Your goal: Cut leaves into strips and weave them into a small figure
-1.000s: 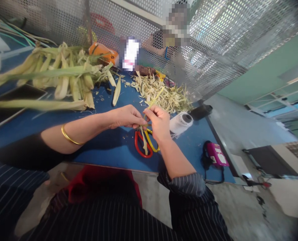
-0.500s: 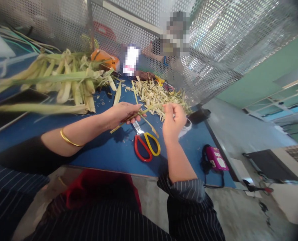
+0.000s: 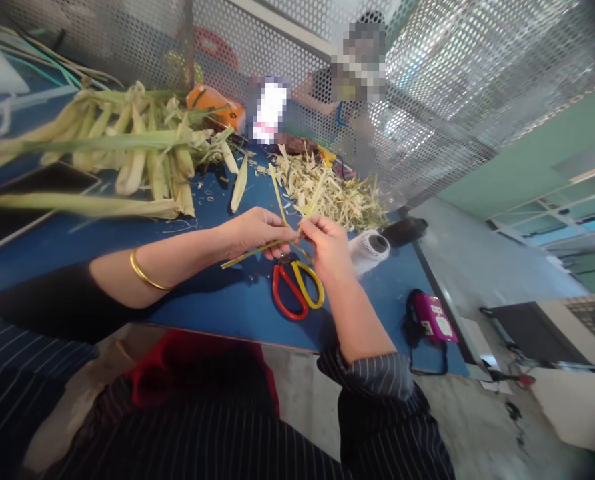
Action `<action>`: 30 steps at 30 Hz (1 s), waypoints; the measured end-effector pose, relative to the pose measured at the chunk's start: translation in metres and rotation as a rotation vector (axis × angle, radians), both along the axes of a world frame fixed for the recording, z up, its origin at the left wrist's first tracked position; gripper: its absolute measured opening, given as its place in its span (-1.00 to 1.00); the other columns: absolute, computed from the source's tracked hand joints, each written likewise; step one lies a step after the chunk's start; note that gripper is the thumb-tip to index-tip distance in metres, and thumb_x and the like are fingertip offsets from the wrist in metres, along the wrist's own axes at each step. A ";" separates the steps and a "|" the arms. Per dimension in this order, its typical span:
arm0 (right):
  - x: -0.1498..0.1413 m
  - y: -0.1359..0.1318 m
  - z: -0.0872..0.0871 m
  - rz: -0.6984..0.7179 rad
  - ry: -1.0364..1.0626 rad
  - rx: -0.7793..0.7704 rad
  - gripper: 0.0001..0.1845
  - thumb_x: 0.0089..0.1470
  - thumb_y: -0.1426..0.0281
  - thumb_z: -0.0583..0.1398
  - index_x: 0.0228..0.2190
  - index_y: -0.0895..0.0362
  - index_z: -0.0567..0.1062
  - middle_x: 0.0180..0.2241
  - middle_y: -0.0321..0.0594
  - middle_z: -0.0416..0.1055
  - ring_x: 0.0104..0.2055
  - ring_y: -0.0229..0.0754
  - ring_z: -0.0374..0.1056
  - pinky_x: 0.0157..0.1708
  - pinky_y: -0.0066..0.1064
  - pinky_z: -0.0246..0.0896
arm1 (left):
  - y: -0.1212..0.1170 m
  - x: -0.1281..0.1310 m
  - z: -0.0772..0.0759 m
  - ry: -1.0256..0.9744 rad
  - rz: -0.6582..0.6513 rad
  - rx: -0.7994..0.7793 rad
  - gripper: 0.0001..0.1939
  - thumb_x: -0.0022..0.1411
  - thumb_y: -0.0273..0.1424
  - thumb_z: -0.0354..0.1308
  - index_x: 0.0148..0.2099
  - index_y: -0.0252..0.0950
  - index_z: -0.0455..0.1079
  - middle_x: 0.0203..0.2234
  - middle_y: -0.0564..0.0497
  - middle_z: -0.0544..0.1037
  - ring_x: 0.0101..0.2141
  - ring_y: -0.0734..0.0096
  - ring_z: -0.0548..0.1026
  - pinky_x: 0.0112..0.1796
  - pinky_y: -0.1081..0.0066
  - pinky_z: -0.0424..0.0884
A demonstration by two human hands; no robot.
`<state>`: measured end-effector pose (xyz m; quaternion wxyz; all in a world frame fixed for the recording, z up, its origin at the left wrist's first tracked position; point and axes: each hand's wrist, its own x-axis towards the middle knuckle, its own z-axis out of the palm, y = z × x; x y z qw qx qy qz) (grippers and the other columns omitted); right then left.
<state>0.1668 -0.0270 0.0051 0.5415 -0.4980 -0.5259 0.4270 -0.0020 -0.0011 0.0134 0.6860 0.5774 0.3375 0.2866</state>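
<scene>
The left hand (image 3: 257,232) is partly closed, its thumb pressed on narrow green strips (image 3: 245,255) and its other fingers curled beneath them. The right hand (image 3: 328,245) pinches the strips between thumb and forefinger, the rest of its fingers folded loosely in. The fingertips of both hands meet or nearly meet where the strips cross; whether they touch is too small to tell. One strip end points toward the left forearm, another stands up away from the body, and a short end hangs by the right hand. The strips are held above the blue table (image 3: 207,310).

A gold bracelet (image 3: 140,273) circles the left forearm. Just below the hands lie scissors (image 3: 275,287) with one red and one yellow handle, their blades mostly hidden. To the right, near the table's edge, is a pink box (image 3: 435,317) with a black cord. A white spool of thread (image 3: 370,255) lies just beyond the right hand, beside a black roll (image 3: 405,230).

Farther off, a heap of shredded scraps (image 3: 337,197) spreads over the table, with a loose husk (image 3: 240,183) to its left and a pile of long husks (image 3: 135,143) farther left. Behind these sit an orange packet (image 3: 216,107) and a blurred bright screen (image 3: 270,113). Beyond the mesh panel (image 3: 257,50) is another person (image 3: 317,93).
</scene>
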 end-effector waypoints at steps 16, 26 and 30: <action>-0.020 -0.024 0.009 -0.090 -0.551 0.277 -0.72 0.10 0.17 0.17 -0.48 0.10 0.49 -0.46 -0.28 0.44 -0.38 -0.23 0.33 -0.29 -0.39 0.20 | 0.004 0.001 0.006 -0.380 0.199 -0.178 -0.88 0.06 -0.51 0.31 -0.28 -0.39 0.56 -0.30 -0.11 0.63 -0.27 0.44 0.57 -0.09 0.44 0.41; -0.025 -0.019 -0.007 -0.090 -0.464 0.204 -0.77 0.12 0.25 0.12 -0.48 0.11 0.42 -0.44 -0.30 0.39 -0.35 -0.24 0.28 -0.26 -0.40 0.19 | -0.001 0.009 0.003 -0.407 0.259 -0.224 -0.90 0.05 -0.57 0.30 -0.31 -0.40 0.57 -0.34 -0.09 0.63 -0.28 0.49 0.56 -0.06 0.45 0.39; -0.026 -0.020 -0.005 -0.048 -0.446 0.255 -0.81 0.13 0.34 0.09 -0.51 0.10 0.32 -0.43 -0.30 0.33 -0.31 -0.26 0.25 -0.21 -0.41 0.17 | -0.001 0.010 0.001 -0.441 0.293 -0.189 -0.89 0.01 -0.58 0.32 -0.33 -0.41 0.58 -0.33 -0.09 0.63 -0.26 0.47 0.55 -0.05 0.45 0.39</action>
